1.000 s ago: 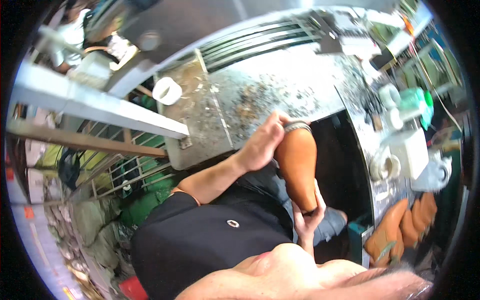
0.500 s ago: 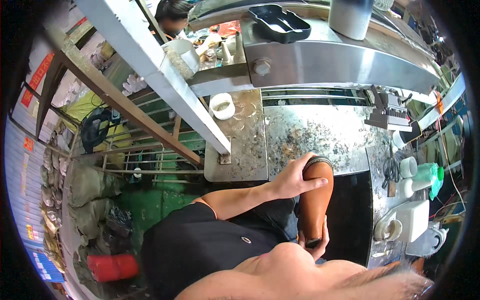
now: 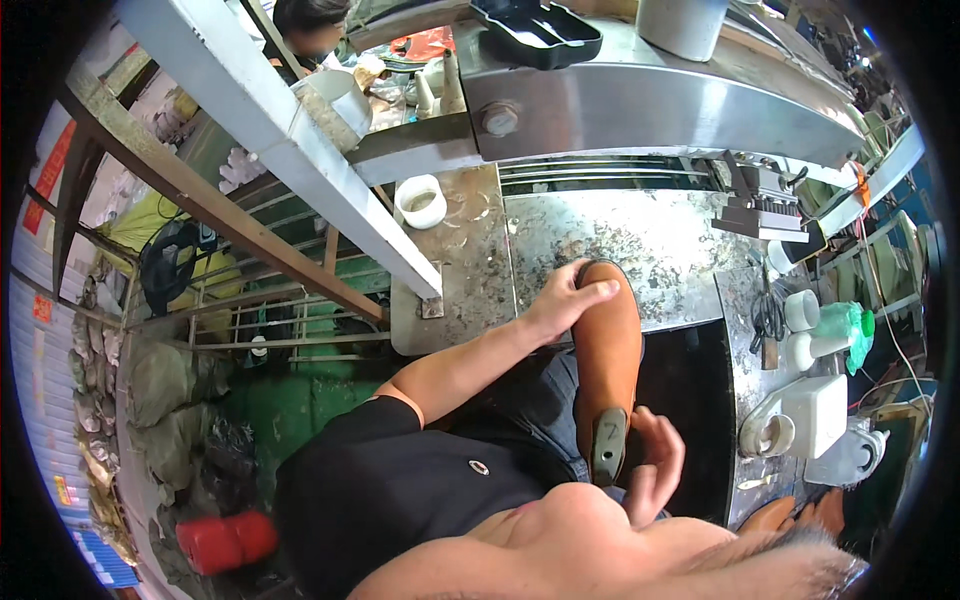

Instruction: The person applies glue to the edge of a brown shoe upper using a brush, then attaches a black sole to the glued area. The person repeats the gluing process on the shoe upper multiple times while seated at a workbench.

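Observation:
A brown leather shoe upper (image 3: 606, 345), stretched over a shoe last, lies lengthwise above my lap, toe away from me. Around its dark-edged toe end my left hand (image 3: 562, 303) is closed, thumb on top of the leather. At the near end shows the last's grey-green top (image 3: 608, 447), with a small round hole in it. Beside that end, on the right, is my right hand (image 3: 655, 465). Its fingers are loosely bent and apart, with nothing between them; whether a fingertip touches the leather I cannot tell.
A stained metal worktop (image 3: 620, 240) lies ahead, under a steel beam (image 3: 660, 115). White tub (image 3: 420, 202) stands at left. A side bench at right bears a white jug (image 3: 815, 415), cups and scissors (image 3: 768, 318). Brown leather pieces (image 3: 770, 515) lie low right. Another person (image 3: 310, 25) is beyond the frame.
The shoe upper has turned so that the last's top faces up. My right hand has let go of the near end and moved off to its right. My left hand still grips the toe.

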{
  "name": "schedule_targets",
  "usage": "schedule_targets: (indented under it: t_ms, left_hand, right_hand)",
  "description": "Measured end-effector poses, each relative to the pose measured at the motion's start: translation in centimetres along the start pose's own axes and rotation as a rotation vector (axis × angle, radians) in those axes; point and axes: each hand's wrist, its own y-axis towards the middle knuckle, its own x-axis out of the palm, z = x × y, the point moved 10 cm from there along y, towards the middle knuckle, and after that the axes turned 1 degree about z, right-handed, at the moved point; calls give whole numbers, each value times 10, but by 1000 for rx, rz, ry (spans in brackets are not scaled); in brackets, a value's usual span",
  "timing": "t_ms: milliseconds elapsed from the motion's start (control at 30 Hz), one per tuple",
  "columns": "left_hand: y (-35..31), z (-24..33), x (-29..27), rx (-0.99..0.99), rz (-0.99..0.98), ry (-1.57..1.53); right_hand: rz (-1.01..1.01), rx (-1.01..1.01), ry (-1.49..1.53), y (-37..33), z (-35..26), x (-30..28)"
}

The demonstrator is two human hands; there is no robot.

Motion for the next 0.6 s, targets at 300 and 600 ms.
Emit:
schedule_targets:
  t_ms: [300, 600]
  left_hand:
    - [15, -24, -31, -206, 93, -408]
    - [23, -38, -59, -189, 156, -420]
  right_hand:
    - [-82, 502, 672, 10, 115, 19]
    - [2, 305, 758, 41, 100, 41]
